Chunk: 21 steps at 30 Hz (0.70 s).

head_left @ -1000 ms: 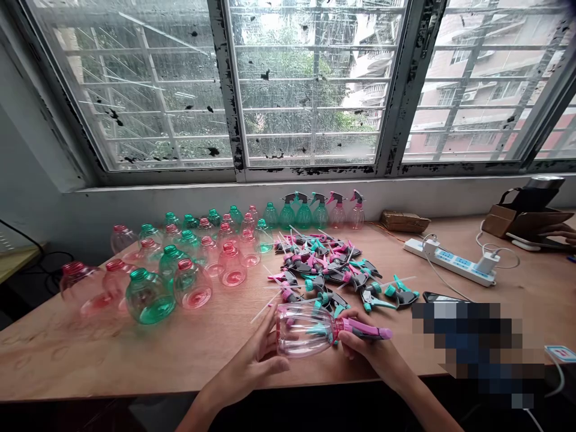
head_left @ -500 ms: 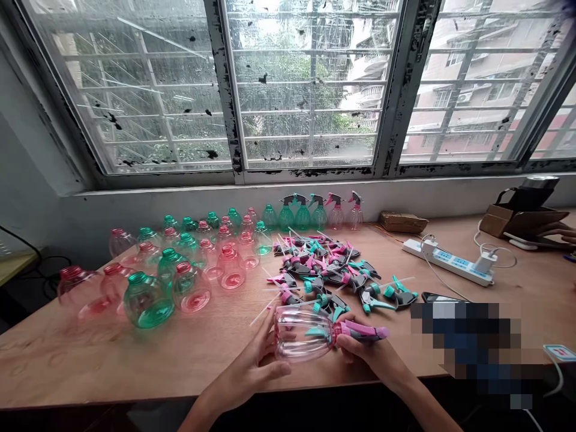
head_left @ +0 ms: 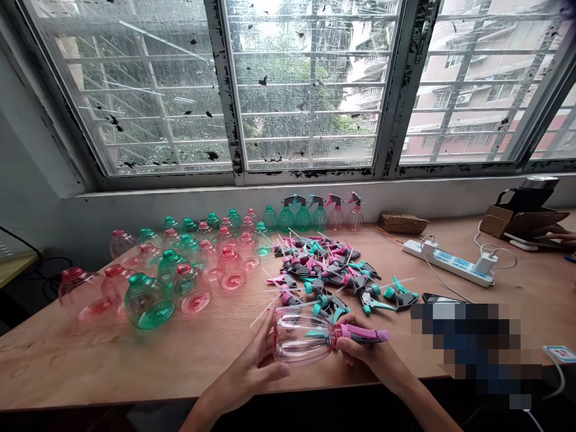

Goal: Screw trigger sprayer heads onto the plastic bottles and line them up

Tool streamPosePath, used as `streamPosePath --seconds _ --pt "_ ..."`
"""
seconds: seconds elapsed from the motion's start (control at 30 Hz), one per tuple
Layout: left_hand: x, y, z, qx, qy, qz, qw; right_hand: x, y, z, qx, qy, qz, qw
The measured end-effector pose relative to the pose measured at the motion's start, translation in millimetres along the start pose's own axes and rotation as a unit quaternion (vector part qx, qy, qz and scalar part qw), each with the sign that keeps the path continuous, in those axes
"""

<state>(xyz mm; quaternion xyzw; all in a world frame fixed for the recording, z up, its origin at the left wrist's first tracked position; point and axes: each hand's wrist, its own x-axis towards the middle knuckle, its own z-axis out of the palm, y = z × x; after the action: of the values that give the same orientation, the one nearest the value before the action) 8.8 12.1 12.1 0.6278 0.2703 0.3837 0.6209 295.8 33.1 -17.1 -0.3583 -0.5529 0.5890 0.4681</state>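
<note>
A clear pink spray bottle (head_left: 302, 339) lies on its side in the air above the table's front edge, its neck toward the right. My left hand (head_left: 261, 360) is wrapped around the bottle's base end, with the thumb below. My right hand (head_left: 357, 354) grips the neck end, where a pink and grey spray head (head_left: 363, 334) sits; the far fingers are hidden behind it. Just beyond my hands is a heap of loose spray heads (head_left: 326, 264) in pink, teal and grey, with thin white tubes.
Several open pink and green bottles (head_left: 191, 288) stand at the left. Finished-looking spray bottles (head_left: 302, 215) line the wall. At the right are a power strip (head_left: 450, 262), a brown package (head_left: 402, 222), a phone (head_left: 443, 298), a cardboard stand (head_left: 517, 213) and another person's hand (head_left: 558, 233).
Almost nothing differs. Both hands keep their hold on the spray bottle, which has shifted only very slightly downward.
</note>
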Motion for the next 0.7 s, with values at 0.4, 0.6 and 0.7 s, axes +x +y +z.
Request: streamPosePath --seconds 0.4,0.6,0.7 --pt "0.0 -4.1 -2.5 0.018 -0.014 -0.006 1.0 1.0 1.4 -0.4 0.01 0.002 -0.004 1.0" --pt "-0.7 -0.8 -1.6 0.018 -0.015 -0.015 1.0 0.4 0.4 -1.2 -0.004 -0.007 -0.008 1.0" --pt "1.5 5.2 1.3 0.032 -0.022 0.013 0.999 0.2 0.2 -1.7 -0.002 -0.008 -0.008 1.0"
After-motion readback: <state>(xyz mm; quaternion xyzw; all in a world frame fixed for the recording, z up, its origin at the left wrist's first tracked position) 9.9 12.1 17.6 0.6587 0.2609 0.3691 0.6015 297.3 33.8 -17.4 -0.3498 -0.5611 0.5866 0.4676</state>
